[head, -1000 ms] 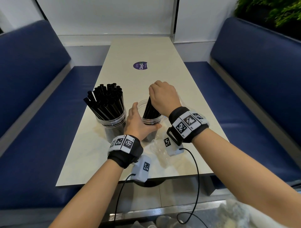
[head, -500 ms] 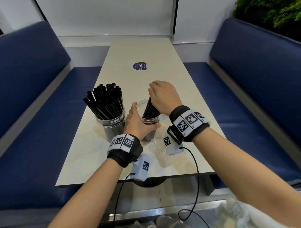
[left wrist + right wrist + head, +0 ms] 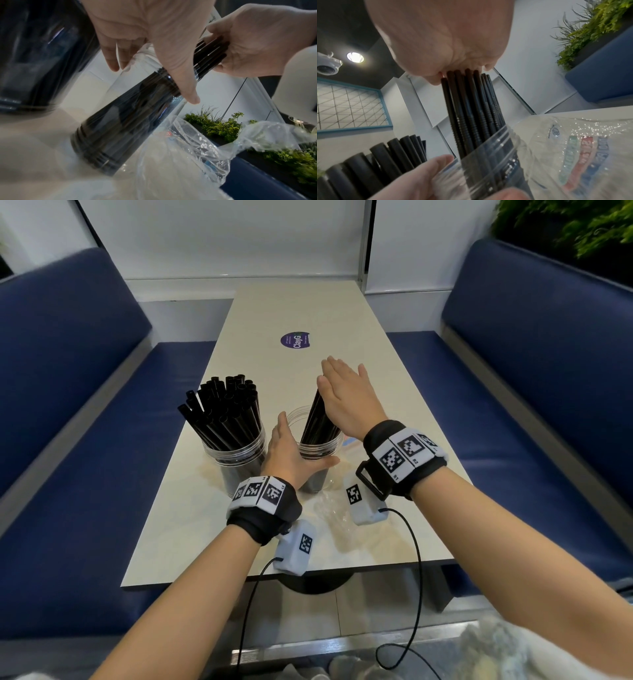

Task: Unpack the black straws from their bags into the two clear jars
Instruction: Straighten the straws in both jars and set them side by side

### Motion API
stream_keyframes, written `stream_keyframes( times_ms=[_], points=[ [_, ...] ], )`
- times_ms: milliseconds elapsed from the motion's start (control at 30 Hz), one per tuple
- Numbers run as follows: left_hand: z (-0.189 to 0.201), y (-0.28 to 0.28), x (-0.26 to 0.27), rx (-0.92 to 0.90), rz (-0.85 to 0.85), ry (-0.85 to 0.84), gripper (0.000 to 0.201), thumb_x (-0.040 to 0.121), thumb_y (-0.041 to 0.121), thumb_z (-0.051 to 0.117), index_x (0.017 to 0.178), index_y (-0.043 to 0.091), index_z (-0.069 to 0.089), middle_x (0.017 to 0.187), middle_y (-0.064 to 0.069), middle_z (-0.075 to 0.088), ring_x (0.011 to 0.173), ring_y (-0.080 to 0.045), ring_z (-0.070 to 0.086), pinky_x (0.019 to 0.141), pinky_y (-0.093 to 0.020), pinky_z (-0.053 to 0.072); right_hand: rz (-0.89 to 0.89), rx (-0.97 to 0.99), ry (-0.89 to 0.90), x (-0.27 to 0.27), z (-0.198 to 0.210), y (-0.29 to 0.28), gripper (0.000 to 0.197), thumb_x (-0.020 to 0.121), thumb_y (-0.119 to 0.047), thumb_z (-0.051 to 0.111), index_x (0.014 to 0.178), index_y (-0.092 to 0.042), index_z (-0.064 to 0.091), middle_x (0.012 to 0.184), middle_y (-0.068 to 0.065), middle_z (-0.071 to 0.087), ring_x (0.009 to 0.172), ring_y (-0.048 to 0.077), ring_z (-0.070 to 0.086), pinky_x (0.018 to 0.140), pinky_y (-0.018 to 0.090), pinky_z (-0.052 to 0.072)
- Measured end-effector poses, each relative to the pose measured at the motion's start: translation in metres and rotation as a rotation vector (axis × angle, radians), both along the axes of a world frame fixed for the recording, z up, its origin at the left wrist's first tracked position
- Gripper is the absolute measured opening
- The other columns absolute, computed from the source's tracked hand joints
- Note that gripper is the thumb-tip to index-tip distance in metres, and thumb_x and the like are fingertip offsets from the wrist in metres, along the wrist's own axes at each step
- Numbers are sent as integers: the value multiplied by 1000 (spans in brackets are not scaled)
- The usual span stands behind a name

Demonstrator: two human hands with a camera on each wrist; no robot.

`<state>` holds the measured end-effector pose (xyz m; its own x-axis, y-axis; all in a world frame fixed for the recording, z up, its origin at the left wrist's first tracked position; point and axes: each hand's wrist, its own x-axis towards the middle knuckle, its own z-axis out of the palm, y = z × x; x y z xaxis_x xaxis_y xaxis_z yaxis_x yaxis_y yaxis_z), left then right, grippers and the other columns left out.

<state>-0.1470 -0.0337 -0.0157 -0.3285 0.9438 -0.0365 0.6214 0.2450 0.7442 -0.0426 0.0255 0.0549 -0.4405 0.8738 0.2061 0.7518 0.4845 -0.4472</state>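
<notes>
1. Five fingers (image 3: 337, 374) of the right hand (image 3: 346, 402) have just sprung straight: half a second ago they were curled round the thin straw bundle (image 3: 317, 421), and now the flat palm sits on the straw tops, gripping nothing. The right-wrist view shows the tips butting against the palm.
2. Over on the left hand (image 3: 291, 455), no change: thumb and fingers stay wrapped round the right-hand clear jar (image 3: 317, 450), steadying it where it stands near the table's (image 3: 342, 313) front edge.
3. So the bundle is released and in the jar, leaning towards the right side of the rim, the other side of the mouth open.
4. My read: this load is delivered and the palm is there to tap the straws down level.
5. Next door, just to the left, the left-hand jar (image 3: 236, 463) is packed with wider black straws (image 3: 222, 409) fanning out; looks full.
6. An emptied clear plastic bag (image 3: 334, 508) lies crumpled by the front edge, under the right wrist, with coloured print showing in the right-wrist view.
7. No unopened bag shows anywhere on the table, so unpacking may be nearly finished. I cannot tell what sits out of frame.
</notes>
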Motion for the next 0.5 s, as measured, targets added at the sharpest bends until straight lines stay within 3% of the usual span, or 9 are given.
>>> stream_keyframes(
  times_ms=[167, 267, 300, 367, 433, 500],
  points=[
    [11, -12, -2, 87, -26, 41, 111, 71, 48, 73, 149, 7, 7, 155, -15, 20, 144, -26, 19, 115, -37, 23, -8, 0, 90, 2, 11, -10, 46, 100, -23, 21, 142, -6, 24, 155, 10, 22, 145, 20, 14, 117, 38, 1],
    [20, -28, -5, 189, -66, 100, 84, 82, 39, 66, 145, 5, 23, 148, -12, 31, 139, -23, 30, 112, -30, 26, -6, 9, 127, 4, 19, -17, 44, 99, -21, 23, 139, -4, 30, 153, 11, 28, 143, 21, 19, 116, 38, 6],
    [23, -34, -8, 241, -67, 103, 71, 85, 34, 64, 141, 6, 32, 142, -10, 37, 132, -21, 38, 106, -26, 32, -1, 16, 144, 5, 23, -20, 44, 99, -21, 24, 139, -3, 31, 152, 11, 29, 142, 21, 21, 116, 36, 8],
    [30, -48, -14, 355, -37, 107, 40, 87, 26, 61, 123, 9, 53, 120, -4, 49, 104, -14, 56, 83, -9, 41, 16, 28, 189, 7, 30, -27, 44, 99, -21, 27, 139, -3, 31, 152, 11, 29, 141, 21, 23, 114, 30, 11],
    [35, -63, -24, 450, 18, 138, 15, 87, 21, 61, 98, 11, 61, 96, 3, 49, 75, -1, 51, 67, -1, 37, 41, 37, 231, 6, 37, -35, 45, 99, -22, 30, 140, -5, 31, 153, 10, 28, 142, 20, 22, 112, 24, 11],
    [35, -76, -39, 493, 95, 162, 10, 86, 21, 62, 82, 14, 55, 79, 10, 44, 65, 1, 44, 63, -4, 36, 69, 45, 251, 2, 43, -42, 45, 98, -23, 32, 139, -5, 32, 152, 9, 30, 141, 19, 23, 111, 21, 12]
  ],
)
